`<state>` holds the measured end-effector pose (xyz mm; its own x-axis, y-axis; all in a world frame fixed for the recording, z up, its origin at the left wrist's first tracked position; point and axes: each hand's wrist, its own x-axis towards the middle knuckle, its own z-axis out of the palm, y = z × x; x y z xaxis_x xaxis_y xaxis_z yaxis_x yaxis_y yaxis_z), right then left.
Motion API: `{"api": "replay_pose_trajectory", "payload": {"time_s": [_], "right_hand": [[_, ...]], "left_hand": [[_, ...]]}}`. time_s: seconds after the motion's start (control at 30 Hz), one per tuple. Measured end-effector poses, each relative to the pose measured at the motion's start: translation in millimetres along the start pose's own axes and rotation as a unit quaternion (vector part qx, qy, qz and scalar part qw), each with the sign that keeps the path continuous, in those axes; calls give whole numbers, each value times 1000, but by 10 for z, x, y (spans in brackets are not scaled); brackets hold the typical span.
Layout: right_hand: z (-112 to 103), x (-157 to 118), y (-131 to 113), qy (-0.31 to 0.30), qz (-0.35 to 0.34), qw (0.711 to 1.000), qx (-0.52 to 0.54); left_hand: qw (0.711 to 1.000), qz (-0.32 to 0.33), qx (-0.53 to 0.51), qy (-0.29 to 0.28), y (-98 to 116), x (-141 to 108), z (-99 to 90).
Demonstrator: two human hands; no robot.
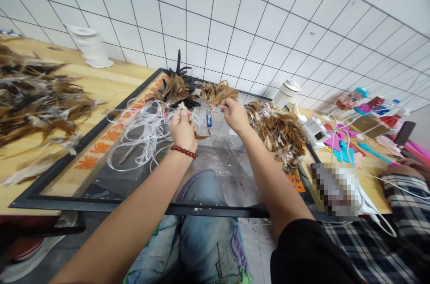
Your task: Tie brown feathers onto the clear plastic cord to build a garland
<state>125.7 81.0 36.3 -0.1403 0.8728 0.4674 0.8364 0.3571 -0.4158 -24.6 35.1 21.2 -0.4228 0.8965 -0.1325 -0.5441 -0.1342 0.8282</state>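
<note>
My left hand, a red bead bracelet at its wrist, is closed in a pinch on a small tuft of feathers. One brown feather sticks out below its fingers. My right hand is pinched closed beside a bunch of light brown feathers; what sits between its fingertips is too small to make out. Behind the left hand stands a bunch of brown and black feathers. A small blue tool lies between the hands. Loose clear tubing or cord lies tangled left of my left hand.
Brown feathers are heaped right, more feathers far left. A black-framed glass panel lies under the work. Around it are a white spool, a white bottle, chargers and cables. A person in plaid sits right.
</note>
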Motion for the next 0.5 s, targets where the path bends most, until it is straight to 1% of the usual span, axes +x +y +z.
{"api": "replay_pose_trajectory", "payload": {"time_s": [0.03, 0.07, 0.1, 0.13, 0.2, 0.23, 0.27, 0.3, 0.33, 0.43, 0.5], "right_hand": [[-98, -71, 0, 6, -4, 1000, -8], [-174, -151, -3, 15, -10, 1000, -19], [-227, -235, -7, 27, -18, 999, -30], [-258, -320, -12, 40, -27, 998, -40], [-270, -478, -17, 61, -46, 996, -57], [-264, -546, -15, 67, -53, 994, -63], [-257, -606, -8, 72, -59, 993, -69], [-253, -658, 5, 75, -64, 992, -75], [-255, -703, 23, 74, -72, 991, -82], [-295, -802, 102, 44, -115, 986, -114], [-329, -846, 146, 14, -143, 981, -129]], "left_hand": [[1000, 7, 1, -14, 4, -23, 11], [999, 8, 7, -43, 5, -54, 21], [996, 0, 18, -86, 3, -93, 30], [989, -22, 35, -139, -4, -136, 37], [961, -93, 72, -249, -30, -223, 42], [946, -126, 86, -286, -50, -258, 41], [935, -149, 96, -306, -73, -283, 38], [932, -157, 105, -311, -99, -298, 35], [935, -149, 115, -302, -125, -301, 30], [951, -89, 160, -249, -199, -257, 13], [950, -52, 197, -236, -239, -204, -6]]}}
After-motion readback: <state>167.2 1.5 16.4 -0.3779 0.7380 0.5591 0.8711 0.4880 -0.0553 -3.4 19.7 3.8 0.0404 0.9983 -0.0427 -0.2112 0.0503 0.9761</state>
